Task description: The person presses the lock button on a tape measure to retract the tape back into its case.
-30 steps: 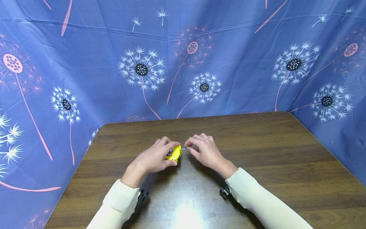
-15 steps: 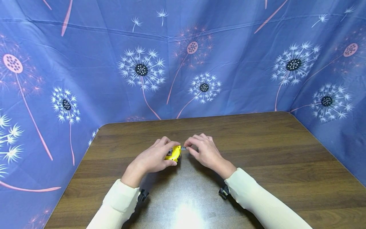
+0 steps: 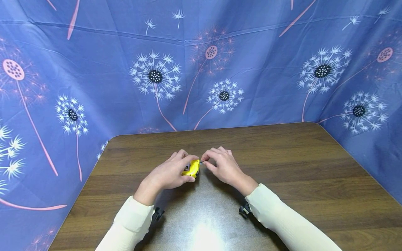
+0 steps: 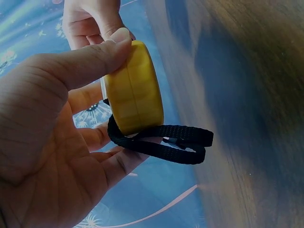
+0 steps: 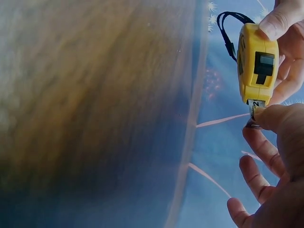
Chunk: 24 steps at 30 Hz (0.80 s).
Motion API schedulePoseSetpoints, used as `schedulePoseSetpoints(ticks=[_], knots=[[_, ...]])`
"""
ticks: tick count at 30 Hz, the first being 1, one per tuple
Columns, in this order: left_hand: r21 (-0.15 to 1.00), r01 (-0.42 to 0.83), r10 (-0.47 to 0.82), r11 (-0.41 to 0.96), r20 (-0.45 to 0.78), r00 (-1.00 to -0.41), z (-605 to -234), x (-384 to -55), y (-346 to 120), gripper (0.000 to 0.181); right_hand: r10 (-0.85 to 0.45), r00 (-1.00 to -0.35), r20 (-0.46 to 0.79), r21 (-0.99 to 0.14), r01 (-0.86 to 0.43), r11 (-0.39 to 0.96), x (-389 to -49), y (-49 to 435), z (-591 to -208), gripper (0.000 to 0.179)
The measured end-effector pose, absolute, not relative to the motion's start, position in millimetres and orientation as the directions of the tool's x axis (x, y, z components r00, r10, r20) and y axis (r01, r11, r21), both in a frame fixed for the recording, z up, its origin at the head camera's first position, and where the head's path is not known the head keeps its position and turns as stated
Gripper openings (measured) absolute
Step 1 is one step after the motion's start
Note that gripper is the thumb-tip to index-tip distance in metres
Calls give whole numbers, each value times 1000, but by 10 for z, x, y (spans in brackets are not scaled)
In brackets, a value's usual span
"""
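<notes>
My left hand (image 3: 168, 173) grips a yellow tape measure (image 3: 192, 168) between thumb and fingers, over the middle of the table. A black wrist strap (image 4: 175, 145) loops from the case in the left wrist view. Across from it, my right hand (image 3: 224, 166) pinches the metal end of the blade (image 5: 255, 108) with thumb and forefinger. Only a short bit of blade, with a printed 2, shows between case and fingertips in the right wrist view. On the case front sits a black lock button (image 5: 264, 65). The other right fingers are loosely bent, apart from the tape.
The brown wood-grain table (image 3: 282, 160) reaches back to a blue cloth (image 3: 263, 87) printed with dandelions. Dark wrist cameras (image 3: 245, 210) hang under both white sleeves (image 3: 276, 205). A bright light reflection lies on the table's near middle.
The right hand has moved slightly left towards the tape measure case, and the visible length of blade between them has become shorter. The left hand stays almost still.
</notes>
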<state>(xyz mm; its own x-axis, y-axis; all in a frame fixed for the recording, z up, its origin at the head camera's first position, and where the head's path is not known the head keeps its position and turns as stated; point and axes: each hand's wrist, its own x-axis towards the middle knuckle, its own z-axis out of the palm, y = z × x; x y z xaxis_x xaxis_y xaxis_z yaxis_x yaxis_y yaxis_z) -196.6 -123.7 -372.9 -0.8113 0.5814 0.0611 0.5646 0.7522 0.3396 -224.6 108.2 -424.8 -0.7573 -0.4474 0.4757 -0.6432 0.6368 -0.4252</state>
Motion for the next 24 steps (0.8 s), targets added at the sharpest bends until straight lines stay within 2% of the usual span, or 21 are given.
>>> schedulePoseSetpoints(ticks=[13, 24], knots=[[342, 581, 596, 739, 72, -800, -3744, -1978, -1229, 65, -445, -737, 509, -413, -663, 624, -2252, 1061, -4255, 16], [336, 582, 598, 740, 68, -799, -3741, -1972, -1226, 65, -447, -744, 496, -443, -660, 607, -2261, 1072, -4251, 14]])
